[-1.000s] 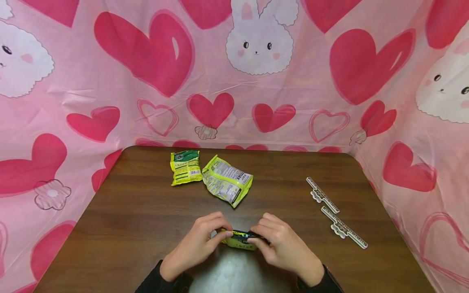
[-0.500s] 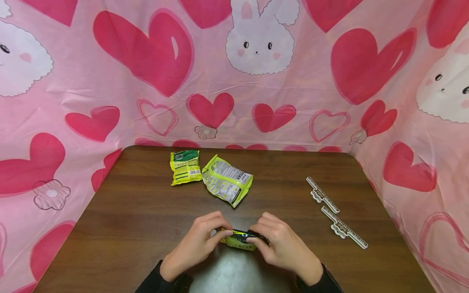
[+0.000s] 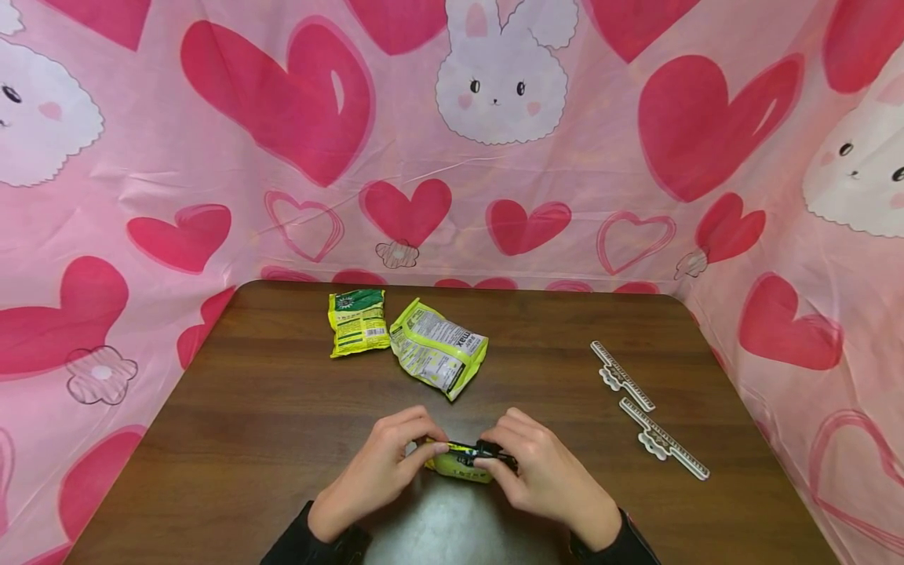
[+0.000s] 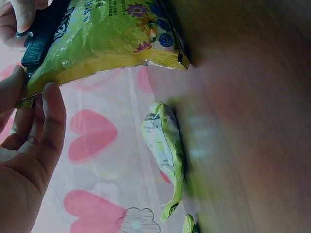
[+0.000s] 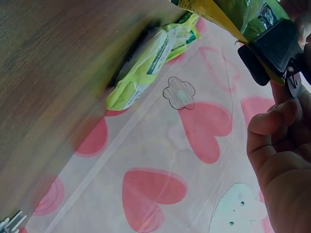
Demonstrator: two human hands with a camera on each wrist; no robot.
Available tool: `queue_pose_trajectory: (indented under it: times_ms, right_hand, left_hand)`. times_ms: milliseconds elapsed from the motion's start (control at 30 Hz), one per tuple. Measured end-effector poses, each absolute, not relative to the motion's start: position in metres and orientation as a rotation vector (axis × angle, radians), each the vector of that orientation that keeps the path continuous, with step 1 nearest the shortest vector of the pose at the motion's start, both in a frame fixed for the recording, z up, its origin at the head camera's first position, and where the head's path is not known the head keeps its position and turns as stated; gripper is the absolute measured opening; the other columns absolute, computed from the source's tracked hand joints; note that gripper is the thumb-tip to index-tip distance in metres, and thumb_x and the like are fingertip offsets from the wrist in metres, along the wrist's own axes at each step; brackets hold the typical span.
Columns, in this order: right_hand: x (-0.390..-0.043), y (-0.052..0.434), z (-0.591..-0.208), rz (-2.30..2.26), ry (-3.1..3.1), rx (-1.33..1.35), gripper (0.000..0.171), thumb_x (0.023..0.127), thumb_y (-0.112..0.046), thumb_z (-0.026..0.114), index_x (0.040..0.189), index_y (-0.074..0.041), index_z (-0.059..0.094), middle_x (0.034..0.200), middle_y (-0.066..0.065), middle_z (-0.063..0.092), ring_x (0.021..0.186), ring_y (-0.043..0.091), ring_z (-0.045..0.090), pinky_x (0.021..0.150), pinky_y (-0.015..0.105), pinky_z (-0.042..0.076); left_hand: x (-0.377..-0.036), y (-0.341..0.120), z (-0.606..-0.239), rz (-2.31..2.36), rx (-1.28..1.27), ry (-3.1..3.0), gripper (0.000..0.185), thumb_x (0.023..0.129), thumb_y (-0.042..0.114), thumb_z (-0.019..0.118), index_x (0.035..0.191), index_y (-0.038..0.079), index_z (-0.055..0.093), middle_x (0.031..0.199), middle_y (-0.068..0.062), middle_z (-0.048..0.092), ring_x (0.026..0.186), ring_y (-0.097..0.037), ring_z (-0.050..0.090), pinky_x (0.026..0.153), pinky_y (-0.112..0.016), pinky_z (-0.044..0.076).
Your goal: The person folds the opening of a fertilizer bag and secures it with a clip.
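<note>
A small green and yellow snack bag stands upright at the table's near edge, its top edge level with both hands. My left hand pinches the left end of that top edge between thumb and fingers. On the right part of the edge sits a black clip with a metal piece at its back. My right hand holds this clip between thumb and fingers. In the left wrist view the clip straddles the bag's edge close to the left fingertips. The right hand hides part of the clip in the head view.
Farther back lie a yellow and green packet and a lime-green pouch, side by side. Two white ruler-like clips with cloud-shaped grips lie on the right. Pink heart-patterned cloth hangs behind and beside the brown table.
The black clip and my right fingers have shifted very slightly to the left along the bag's top edge. My left hand keeps its grip almost unmoved.
</note>
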State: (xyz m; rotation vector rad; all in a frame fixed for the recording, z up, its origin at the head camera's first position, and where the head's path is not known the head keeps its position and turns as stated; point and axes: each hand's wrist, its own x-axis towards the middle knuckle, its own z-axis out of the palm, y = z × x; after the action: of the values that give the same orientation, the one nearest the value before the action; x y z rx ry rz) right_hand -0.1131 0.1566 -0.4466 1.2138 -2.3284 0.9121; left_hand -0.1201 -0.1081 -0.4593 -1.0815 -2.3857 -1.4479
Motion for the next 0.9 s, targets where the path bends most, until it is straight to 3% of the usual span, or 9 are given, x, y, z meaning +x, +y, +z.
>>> queue_pose_trajectory:
  times_ms: [333, 633, 900]
  right_hand:
    - [-0.1132, 0.1568, -0.4484, 0.908, -2.324, 1.199, 0.016, 0.094, -0.019, 0.082, 0.104, -0.011, 0.072, 0.092, -0.007, 0.065, 0.083, 0.007, 0.057, 0.073, 0.018, 0.047]
    - [-0.1095, 0.1566, -0.4490, 0.953, -2.380, 1.157, 0.016, 0.094, -0.022, 0.082, 0.106, -0.017, 0.071, 0.096, -0.010, 0.064, 0.087, 0.004, 0.056, 0.076, 0.019, 0.048]
    - [-0.1053, 0.1584, -0.4513, 1.053, -2.443, 1.116, 0.026, 0.090, -0.019, 0.087, 0.111, -0.015, 0.071, 0.104, -0.011, 0.066, 0.089, 0.003, 0.060, 0.075, 0.021, 0.052]
  left_hand:
    - [-0.1211, -0.1086, -0.4582, -1.468, -1.086, -2.414, 0.009, 0.098, 0.013, 0.077, 0.103, 0.020, 0.075, 0.098, 0.013, 0.064, 0.089, -0.006, 0.063, 0.072, -0.028, 0.055]
    - [-0.1216, -0.1065, -0.4585, -1.457, -1.144, -2.521, 0.032, 0.090, 0.011, 0.086, 0.118, 0.021, 0.073, 0.111, 0.012, 0.067, 0.100, -0.007, 0.063, 0.082, -0.035, 0.057]
    - [-0.1210, -0.1039, -0.4612, -1.402, -1.132, -2.574, 0.028, 0.093, 0.008, 0.083, 0.117, 0.020, 0.075, 0.111, 0.014, 0.069, 0.101, -0.005, 0.064, 0.078, -0.040, 0.058]
